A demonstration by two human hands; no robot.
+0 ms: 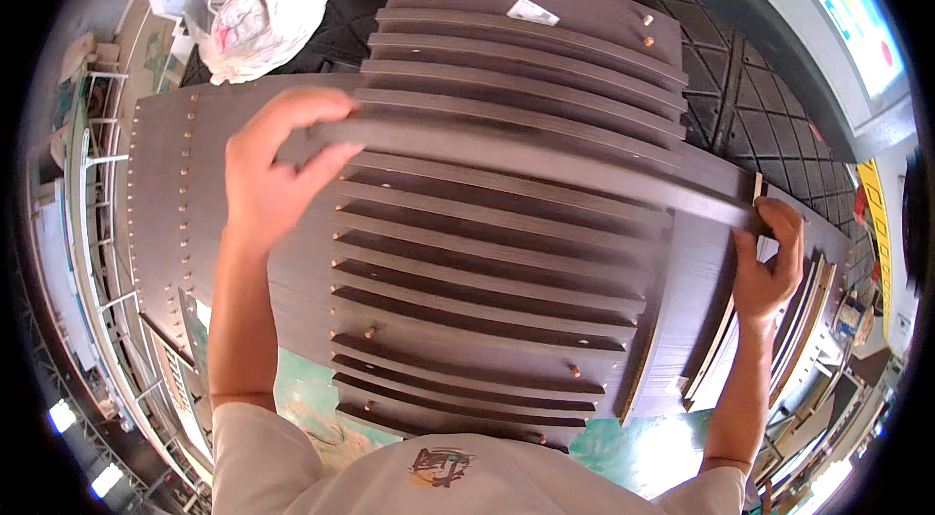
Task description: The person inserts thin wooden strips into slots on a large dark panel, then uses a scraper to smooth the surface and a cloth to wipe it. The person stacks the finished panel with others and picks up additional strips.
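A long, narrow board of dark brown wood-grain laminate is held across the middle of the view, its matte face finely streaked and its edges straight, though bent by the lens. Its long axis runs from about 10 o'clock to about 4 o'clock, the left end higher in the picture than the right.

The left hand is closed over the board's left end, with fingers curled across the top edge and the thumb pressed beneath; the forearm rises nearly vertically from 7 o'clock. The right hand is wrapped around the board's right end at about 3 o'clock, fingers folded over the tip, the forearm coming up from 5 o'clock.

Beneath the board, a stack of similar dark slats is laid in overlapping steps, several carrying small pale wooden dowels standing upright. A wide dark panel lies under the stack toward 9 o'clock, with a row of dowels along its left margin. Pale-edged boards are stacked near the right hand. A crumpled white plastic bag rests on black diamond-patterned floor matting at 11 o'clock.
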